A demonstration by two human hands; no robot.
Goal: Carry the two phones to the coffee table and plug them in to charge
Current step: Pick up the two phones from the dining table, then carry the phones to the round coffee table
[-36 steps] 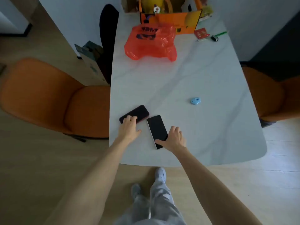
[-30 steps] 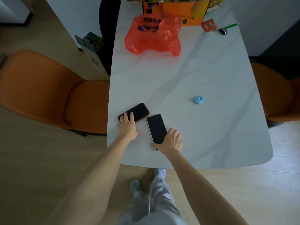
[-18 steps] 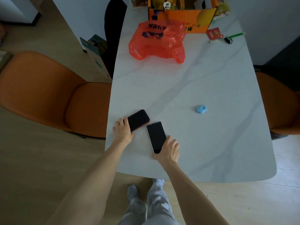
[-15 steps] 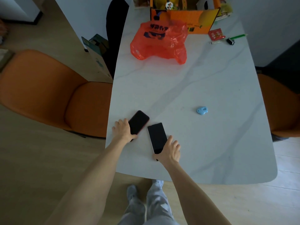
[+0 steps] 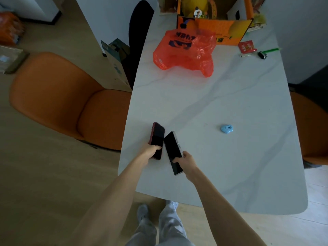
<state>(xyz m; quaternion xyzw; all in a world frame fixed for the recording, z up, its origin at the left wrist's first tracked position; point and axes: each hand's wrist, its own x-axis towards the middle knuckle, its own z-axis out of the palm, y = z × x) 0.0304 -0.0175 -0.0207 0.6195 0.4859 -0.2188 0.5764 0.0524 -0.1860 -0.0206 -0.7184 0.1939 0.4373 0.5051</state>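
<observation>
A home dining area

A marble-look table (image 5: 230,96) was flanked by orange upholstered chairs (image 5: 67,102); a plastic shopping bag (image 5: 184,54) was left on it.

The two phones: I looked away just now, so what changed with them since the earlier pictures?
Both were taken hold of and tilted up off the white marble table: left hand grips the red-edged phone, right hand the silver-edged phone. The orange plastic bag stayed put.
</observation>
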